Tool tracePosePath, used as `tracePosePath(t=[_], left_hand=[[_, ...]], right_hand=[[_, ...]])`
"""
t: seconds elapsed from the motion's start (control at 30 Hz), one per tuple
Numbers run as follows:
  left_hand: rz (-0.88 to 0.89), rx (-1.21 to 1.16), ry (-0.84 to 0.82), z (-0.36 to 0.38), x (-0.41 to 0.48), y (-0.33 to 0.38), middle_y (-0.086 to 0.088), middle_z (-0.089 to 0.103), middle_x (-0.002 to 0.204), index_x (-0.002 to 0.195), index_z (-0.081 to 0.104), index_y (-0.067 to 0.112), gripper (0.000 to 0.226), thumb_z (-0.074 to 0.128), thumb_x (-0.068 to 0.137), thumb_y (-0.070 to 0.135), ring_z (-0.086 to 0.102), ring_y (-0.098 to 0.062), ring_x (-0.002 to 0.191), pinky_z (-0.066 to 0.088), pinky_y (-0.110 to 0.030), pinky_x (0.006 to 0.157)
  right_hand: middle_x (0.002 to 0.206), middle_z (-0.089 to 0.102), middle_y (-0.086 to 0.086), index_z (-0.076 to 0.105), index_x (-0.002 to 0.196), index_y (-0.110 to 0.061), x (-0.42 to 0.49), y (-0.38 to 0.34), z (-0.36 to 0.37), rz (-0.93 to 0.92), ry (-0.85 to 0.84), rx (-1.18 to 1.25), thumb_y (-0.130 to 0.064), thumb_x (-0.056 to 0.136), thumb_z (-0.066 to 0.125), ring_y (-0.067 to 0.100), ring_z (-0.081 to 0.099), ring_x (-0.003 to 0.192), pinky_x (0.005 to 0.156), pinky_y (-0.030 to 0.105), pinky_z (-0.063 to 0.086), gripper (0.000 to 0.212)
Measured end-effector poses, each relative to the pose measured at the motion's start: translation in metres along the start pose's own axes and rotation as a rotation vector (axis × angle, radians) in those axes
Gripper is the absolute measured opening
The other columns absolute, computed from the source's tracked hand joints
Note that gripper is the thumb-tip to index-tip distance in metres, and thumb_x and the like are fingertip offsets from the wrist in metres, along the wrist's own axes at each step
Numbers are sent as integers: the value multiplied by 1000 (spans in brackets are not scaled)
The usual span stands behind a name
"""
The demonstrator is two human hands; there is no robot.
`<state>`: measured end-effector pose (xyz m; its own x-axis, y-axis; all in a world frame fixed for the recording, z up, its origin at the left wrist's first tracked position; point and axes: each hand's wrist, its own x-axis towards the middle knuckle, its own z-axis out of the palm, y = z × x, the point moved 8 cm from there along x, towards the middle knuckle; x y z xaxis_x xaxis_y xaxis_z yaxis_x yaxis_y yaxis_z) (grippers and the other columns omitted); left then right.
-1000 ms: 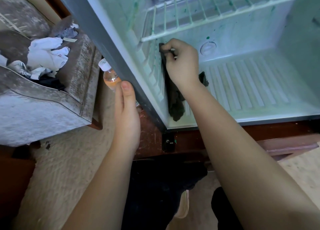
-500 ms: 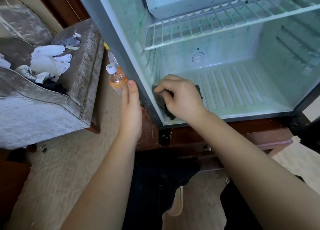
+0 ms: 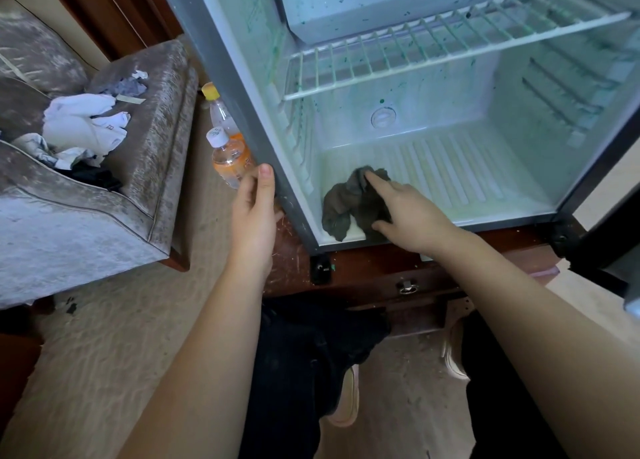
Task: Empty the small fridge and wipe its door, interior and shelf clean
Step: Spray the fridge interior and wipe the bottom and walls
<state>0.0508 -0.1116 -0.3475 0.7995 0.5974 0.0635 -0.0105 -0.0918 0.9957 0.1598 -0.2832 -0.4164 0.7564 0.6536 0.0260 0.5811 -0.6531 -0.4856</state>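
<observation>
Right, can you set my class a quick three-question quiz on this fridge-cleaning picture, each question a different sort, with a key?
1. True or false: the wire shelf has food on it.
2. Where does the dark cloth lie? A on the wire shelf; B on the fridge floor; C outside the fridge.
3. Short answer: which hand presses on the dark cloth?

Key: 1 false, the shelf is bare; 2 B; 3 the right hand, its fingers spread over the cloth.
</observation>
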Motion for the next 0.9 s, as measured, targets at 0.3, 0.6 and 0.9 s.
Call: tracePosePath(t=[0.3,0.6,0.9], left_hand=[[17,34,-8,-2,4,0,17,66,112,100,57,42,15,42,101,40,63,-5,110,52,-41,97],[14,50,-3,-2,2,3,28,66,99,96,57,42,15,42,101,40,63,4,102,54,-39,95],[20,83,-16,0,1,5,24,67,107,100,57,44,17,41,102,40,64,2,105,53,-37,95]], right_hand=[[100,62,3,47,113,-18,-9,3,-26,87,289,-158,-45,85,65,26,57,91,63,31,42,44],[99,64,6,70,106,-18,-7,6,-25,23,286,13,-21,89,61,26,55,101,75,33,47,19],[78,70,-8,73,78,-23,34,9,-58,303,521,770,-24,85,63,11,66,80,77,27,53,12]])
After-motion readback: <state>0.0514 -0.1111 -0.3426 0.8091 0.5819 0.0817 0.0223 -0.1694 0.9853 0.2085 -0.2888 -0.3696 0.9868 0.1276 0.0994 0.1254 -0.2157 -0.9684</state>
